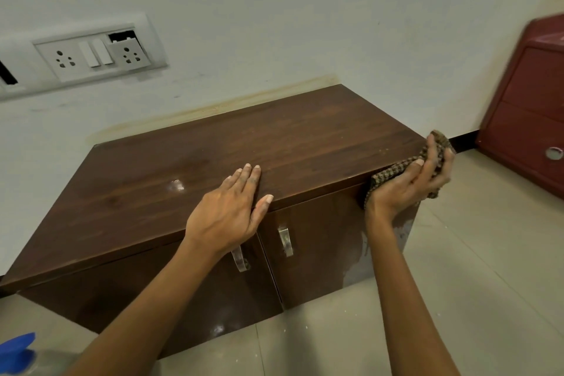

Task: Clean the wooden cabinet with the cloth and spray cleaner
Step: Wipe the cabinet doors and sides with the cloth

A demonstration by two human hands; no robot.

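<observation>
A low dark wooden cabinet point(171, 180) with two doors and metal handles stands against the white wall. My left hand point(229, 210) lies flat on its top near the front edge, fingers spread, thumb over the edge. My right hand point(412, 180) grips a brown checked cloth point(393, 172) at the cabinet's front right corner, against the top edge. The spray cleaner point(18, 354), with a blue trigger head, stands on the floor at the bottom left, partly cut off by the frame.
A white socket and switch panel point(94, 52) is on the wall at the upper left. A red plastic drawer unit point(531, 107) stands at the right on the tiled floor point(457, 299). White smears mark the cabinet's right door.
</observation>
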